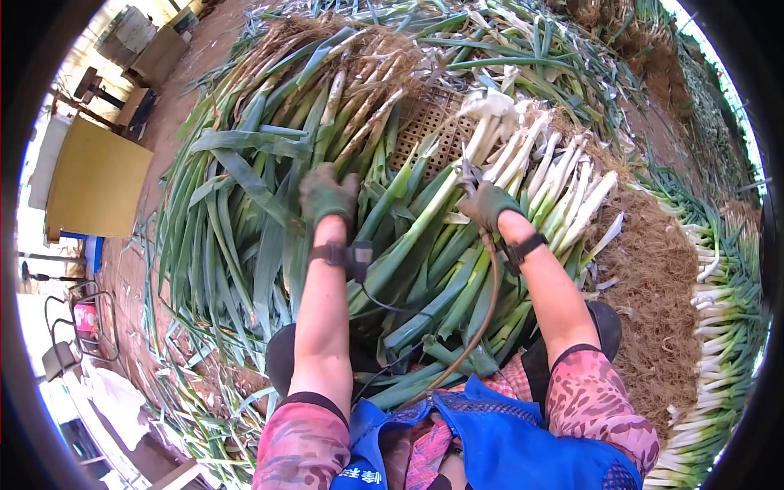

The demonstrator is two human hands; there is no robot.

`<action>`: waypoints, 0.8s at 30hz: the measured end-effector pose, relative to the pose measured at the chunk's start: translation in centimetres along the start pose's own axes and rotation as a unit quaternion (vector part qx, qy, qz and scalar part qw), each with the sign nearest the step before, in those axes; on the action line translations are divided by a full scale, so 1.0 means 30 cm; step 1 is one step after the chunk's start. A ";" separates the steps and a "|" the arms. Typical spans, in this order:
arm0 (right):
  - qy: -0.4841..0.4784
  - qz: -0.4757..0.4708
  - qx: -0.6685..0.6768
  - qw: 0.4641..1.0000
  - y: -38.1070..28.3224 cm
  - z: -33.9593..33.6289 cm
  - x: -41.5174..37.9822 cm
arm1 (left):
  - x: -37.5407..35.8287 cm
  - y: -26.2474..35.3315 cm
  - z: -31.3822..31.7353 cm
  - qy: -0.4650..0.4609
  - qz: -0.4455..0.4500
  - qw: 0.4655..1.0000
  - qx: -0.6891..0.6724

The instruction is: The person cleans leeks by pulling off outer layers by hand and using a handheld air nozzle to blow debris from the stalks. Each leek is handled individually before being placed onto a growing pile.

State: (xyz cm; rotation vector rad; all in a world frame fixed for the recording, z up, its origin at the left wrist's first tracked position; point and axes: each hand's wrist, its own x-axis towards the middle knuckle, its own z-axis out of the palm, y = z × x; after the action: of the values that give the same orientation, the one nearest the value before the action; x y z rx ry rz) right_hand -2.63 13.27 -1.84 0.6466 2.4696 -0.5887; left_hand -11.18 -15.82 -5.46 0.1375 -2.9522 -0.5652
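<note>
My left hand (pixel 328 198), in a green and grey work glove, lies over the green leaves of the untrimmed leeks (pixel 265 175). Its thumb stands apart from the fingers, whose tips are partly hidden. In my gloved right hand (pixel 488 206) is a metal air blow gun (pixel 467 173), with a brown hose (pixel 482 327) running down to my lap. Beside that hand lie cleaned leeks (pixel 559 184) with white shanks, roots pointing away from me. One leek (pixel 425 214) slants across between my hands. My lap is partly covered by leaves.
Behind the leeks shows a tan perforated crate (pixel 434 131). Brown root fibres or peelings (pixel 653 286) cover the ground at right, bordered by a row of white-stemmed leeks (pixel 709 327). A yellow board (pixel 96 180) and a metal-framed chair (pixel 61 355) stand at left.
</note>
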 end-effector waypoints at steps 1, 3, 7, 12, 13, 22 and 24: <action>0.004 0.003 0.020 1.000 0.000 0.005 -0.028 | 0.027 -0.048 -0.008 0.026 -0.023 0.999 0.038; 0.005 0.009 0.025 1.000 -0.025 0.002 -0.097 | 0.044 -0.183 0.085 0.016 -0.018 0.991 0.130; -0.038 -0.026 0.048 0.998 -0.037 0.067 -0.128 | 0.033 -0.185 0.125 -0.072 -0.026 0.980 0.186; -0.027 -0.025 0.090 0.995 -0.055 0.098 -0.168 | -0.012 -0.001 -0.012 -0.106 -0.013 0.991 0.076; -0.019 -0.023 0.101 0.994 -0.047 0.114 -0.152 | -0.021 0.057 -0.041 -0.119 0.011 0.992 0.045; -0.050 -0.038 0.147 0.987 -0.030 0.132 -0.162 | -0.020 -0.037 0.109 -0.133 0.030 0.990 -0.027; -0.072 -0.042 0.151 0.985 -0.041 0.133 -0.160 | -0.048 -0.149 0.285 -0.119 0.058 0.991 0.028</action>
State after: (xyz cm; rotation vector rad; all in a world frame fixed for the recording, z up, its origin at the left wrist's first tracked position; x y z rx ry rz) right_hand 1.78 8.70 -1.84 0.5920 2.2999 -1.0195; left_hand -10.73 -16.72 -15.17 -0.1042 -3.1802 -0.5159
